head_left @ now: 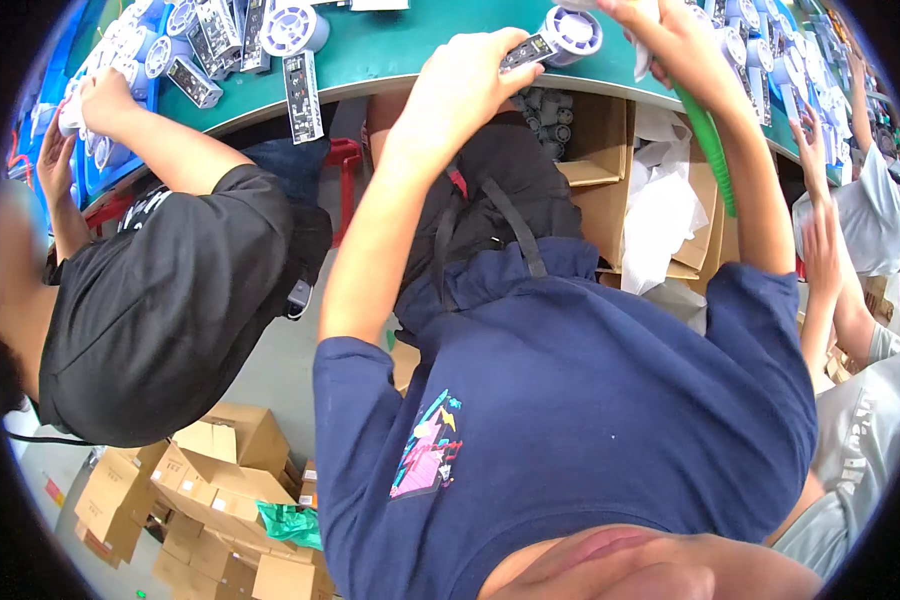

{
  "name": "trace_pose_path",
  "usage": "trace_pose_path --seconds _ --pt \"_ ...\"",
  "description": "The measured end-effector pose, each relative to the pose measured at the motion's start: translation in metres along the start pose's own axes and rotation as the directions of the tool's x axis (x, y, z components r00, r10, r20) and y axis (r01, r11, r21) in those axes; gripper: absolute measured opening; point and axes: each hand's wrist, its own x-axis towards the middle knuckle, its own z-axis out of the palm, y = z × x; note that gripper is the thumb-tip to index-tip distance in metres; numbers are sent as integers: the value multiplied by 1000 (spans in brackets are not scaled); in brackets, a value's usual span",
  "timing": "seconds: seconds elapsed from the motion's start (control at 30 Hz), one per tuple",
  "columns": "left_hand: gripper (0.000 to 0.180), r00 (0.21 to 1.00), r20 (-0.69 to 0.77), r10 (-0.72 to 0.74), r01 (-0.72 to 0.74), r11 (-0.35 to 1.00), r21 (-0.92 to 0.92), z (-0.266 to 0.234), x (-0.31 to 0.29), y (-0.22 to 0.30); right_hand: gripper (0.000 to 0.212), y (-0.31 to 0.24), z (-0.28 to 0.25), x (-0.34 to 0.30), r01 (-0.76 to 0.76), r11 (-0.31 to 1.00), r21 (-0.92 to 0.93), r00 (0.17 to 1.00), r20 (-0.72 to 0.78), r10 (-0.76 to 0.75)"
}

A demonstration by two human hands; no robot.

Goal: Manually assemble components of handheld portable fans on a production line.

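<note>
My left hand (475, 75) grips a handheld fan (573, 36) by its handle, near the far edge of the view. The fan has a round lavender head with a spoked centre, and a dark circuit board shows along its handle. On the other side of the fan head, my right hand (678, 45) is closed around something pale that I cannot make out, partly cut off by the top of the view. A bright green hose (708, 150) hangs down beside my right forearm.
Similar fans (298, 95) lie on the green table (385, 50), with more piled left and right. A person in black (170, 310) works at my left; other people's arms (825, 230) reach in at right. Cardboard boxes (220, 470) stand on the floor, others under the table.
</note>
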Motion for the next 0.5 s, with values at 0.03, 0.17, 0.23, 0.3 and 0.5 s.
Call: trace_pose_path --seconds 0.03,0.17,0.23,0.3,0.5 --pt "38 999 -37 0 1 1000 26 3 -7 5 32 -11 -3 -6 43 978 203 987 -163 -9" --pt "37 995 -101 -25 33 997 75 12 -9 15 31 -38 -5 -21 235 828 508 903 -430 7" --pt "38 989 -148 -19 33 995 90 16 -10 20 43 -14 18 -20 295 907 300 891 -429 -148" --pt "38 987 -140 -80 93 992 87 22 -16 26 49 -29 17 -35 198 931 308 913 -404 -61" --pt "33 928 -270 -257 298 947 120 44 -25 55 49 -44 26 -49 187 982 17 861 -485 -156"
